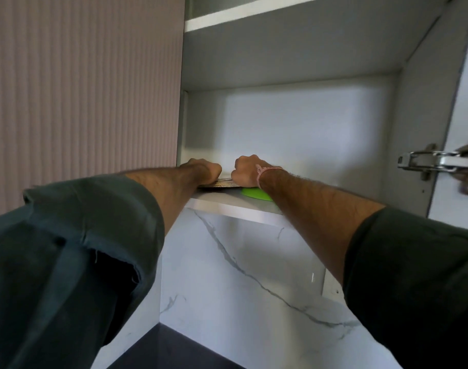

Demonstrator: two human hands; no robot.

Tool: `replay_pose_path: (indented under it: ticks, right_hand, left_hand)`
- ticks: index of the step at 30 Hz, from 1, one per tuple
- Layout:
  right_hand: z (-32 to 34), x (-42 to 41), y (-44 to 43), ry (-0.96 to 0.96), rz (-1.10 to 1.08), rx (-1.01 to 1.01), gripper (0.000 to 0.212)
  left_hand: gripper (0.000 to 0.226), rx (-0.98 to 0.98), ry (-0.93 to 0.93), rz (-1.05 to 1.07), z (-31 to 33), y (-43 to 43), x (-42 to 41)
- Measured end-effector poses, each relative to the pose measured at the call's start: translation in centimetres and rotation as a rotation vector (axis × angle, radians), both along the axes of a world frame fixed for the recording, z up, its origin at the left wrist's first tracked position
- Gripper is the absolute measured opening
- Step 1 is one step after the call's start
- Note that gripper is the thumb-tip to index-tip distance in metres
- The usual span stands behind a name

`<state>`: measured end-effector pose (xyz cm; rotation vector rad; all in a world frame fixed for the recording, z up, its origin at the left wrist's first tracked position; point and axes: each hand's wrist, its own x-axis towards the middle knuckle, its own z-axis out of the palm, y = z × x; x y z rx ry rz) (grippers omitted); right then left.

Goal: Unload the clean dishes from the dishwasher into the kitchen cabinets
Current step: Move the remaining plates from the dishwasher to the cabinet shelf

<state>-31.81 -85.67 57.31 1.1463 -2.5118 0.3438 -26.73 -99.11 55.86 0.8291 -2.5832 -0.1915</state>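
Ribbed pink panel [81,89] at left beside the cabinet opening, white marble wall [241,275] with grey veins below the shelf, dark table [169,350] at the bottom, metal hinge [438,161] on the open door at right

Open white wall cabinet [294,123], lower shelf: we see the left hand [203,170] and right hand [245,169], both curled, on a thin flat speckled board [219,184]. A lime-green round plastic piece [255,194] lies beneath the right wrist (mostly hidden). Chrome door hinge [435,161] at right.
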Motion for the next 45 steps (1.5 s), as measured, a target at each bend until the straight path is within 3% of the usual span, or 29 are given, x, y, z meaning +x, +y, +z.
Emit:
replay_pose_path:
  ticks: [4, 9, 16, 22, 26, 29, 31, 34, 36, 40, 45]
  right_hand:
    - [0.3, 2.7, 3.3, 0.021, 0.0, -0.024, 0.032]
    - [0.0, 7.4, 8.8, 0.061, 0.002, -0.02, 0.038]
    - [-1.6, 15.0, 18.9, 0.199, 0.031, 0.029, 0.043]
    - [-2.8, 21.0, 30.0, 0.306, 0.037, 0.078, 0.038]
    - [-3.2, 25.1, 37.2, 0.363, 0.022, 0.121, 0.037]
    - [-3.0, 27.5, 42.2, 0.423, -0.026, 0.142, 0.038]
    - [-2.8, 28.8, 45.2, 0.498, -0.062, 0.163, 0.036]
    - [-2.3, 30.9, 49.3, 0.632, -0.124, 0.197, 0.031]
    - [-2.0, 32.2, 51.8, 0.733, -0.172, 0.201, 0.026]
    - [-1.5, 33.7, 55.8, 0.958, -0.189, 0.163, 0.02]
    - [-1.7, 36.4, 54.4, 1.117, 0.029, 0.128, 0.027]
  left_hand:
    - [0.034, 0.013, 0.134, 0.059, -0.3, 3.3, 2.7]
    - [0.027, -0.002, 0.146, 0.024, -1.4, 8.2, 6.6]
    - [0.04, 0.001, 0.289, -0.058, -4.2, 18.1, 12.1]
    - [0.045, 0.168, 0.448, -0.159, -8.0, 30.3, 16.2]
    - [0.045, 0.509, 0.552, -0.235, -10.1, 40.3, 18.5]
    - [0.049, 1.241, 0.551, -0.394, -11.0, 48.2, 20.6]
    - [0.036, 1.695, 0.518, -0.639, -11.2, 52.8, 22.0]
    - [0.038, 2.048, 0.711, -0.825, -11.0, 57.3, 23.1]
    - [0.04, 2.143, 0.829, -0.751, -10.5, 58.9, 24.2]
    - [0.032, 2.039, 0.864, -0.629, -9.8, 59.0, 26.7]
    - [0.03, 2.017, 0.882, -0.617, -10.0, 55.7, 29.9]
